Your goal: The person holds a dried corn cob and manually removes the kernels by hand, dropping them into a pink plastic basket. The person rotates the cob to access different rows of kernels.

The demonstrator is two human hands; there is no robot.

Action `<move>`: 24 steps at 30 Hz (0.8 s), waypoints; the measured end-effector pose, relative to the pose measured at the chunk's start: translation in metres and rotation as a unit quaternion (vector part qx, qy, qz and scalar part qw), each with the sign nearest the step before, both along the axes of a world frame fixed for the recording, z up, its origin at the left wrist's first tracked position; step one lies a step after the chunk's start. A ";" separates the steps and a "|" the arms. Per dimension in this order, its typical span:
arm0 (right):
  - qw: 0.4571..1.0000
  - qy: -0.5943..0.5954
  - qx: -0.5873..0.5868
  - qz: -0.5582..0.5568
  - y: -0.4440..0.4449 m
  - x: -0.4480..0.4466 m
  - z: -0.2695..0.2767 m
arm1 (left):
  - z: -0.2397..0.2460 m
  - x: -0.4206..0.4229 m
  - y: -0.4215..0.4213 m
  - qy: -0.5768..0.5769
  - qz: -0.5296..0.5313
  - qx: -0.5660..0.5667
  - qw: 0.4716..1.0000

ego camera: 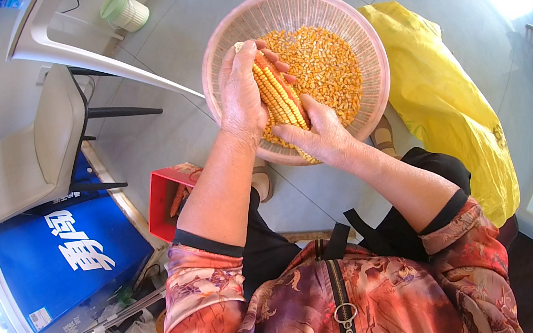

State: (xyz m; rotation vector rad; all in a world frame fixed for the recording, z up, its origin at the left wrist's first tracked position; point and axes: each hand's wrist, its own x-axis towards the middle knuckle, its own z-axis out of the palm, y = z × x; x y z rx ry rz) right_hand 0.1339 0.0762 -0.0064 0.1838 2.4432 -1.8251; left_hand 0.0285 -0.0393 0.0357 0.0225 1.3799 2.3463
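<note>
A dried corn cob (278,94), partly stripped so that a reddish band shows along it, is held over a round pinkish plastic basket (218,27). My left hand (242,86) wraps around its upper part, thumb near the pale end. Lower down, my right hand (315,127) grips the cob, with its thumb and fingers around the rows of yellow kernels. Loose corn kernels (324,71) cover the bottom of the basket beneath both hands. Part of the basket's near side is hidden by my hands and forearms.
A red box (160,204) holding reddish cobs stands by my left foot. To the right lies a large yellow sack (444,101). At left are a beige chair (59,131), a blue box (70,250) bearing writing, and a white table leg (125,68). Farther off stands a small bin (131,14).
</note>
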 end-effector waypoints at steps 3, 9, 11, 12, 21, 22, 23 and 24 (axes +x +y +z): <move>0.999 -0.003 -0.041 -0.003 0.000 -0.001 -0.002 | 0.000 -0.002 -0.001 -0.002 -0.017 0.010 1.000; 0.992 0.010 -0.122 -0.016 -0.002 -0.003 -0.010 | 0.001 -0.002 -0.005 0.027 -0.070 -0.020 0.997; 0.993 0.009 -0.112 -0.019 -0.003 -0.002 -0.011 | 0.000 0.001 0.000 0.036 -0.037 -0.049 0.997; 0.995 0.005 -0.100 -0.014 -0.003 -0.001 -0.009 | -0.001 0.002 0.002 0.039 -0.019 -0.064 0.997; 0.997 -0.019 -0.074 -0.020 -0.001 -0.003 -0.003 | -0.012 -0.003 0.006 0.011 0.037 -0.063 0.997; 0.995 -0.020 -0.097 -0.033 -0.003 -0.004 -0.003 | -0.012 -0.003 0.005 0.017 0.038 -0.064 0.997; 0.992 -0.020 -0.119 -0.045 -0.004 -0.005 -0.004 | -0.012 -0.003 0.004 0.023 0.039 -0.066 0.997; 0.994 -0.021 -0.104 -0.037 -0.003 -0.007 -0.005 | -0.012 -0.003 0.004 0.028 0.040 -0.067 0.997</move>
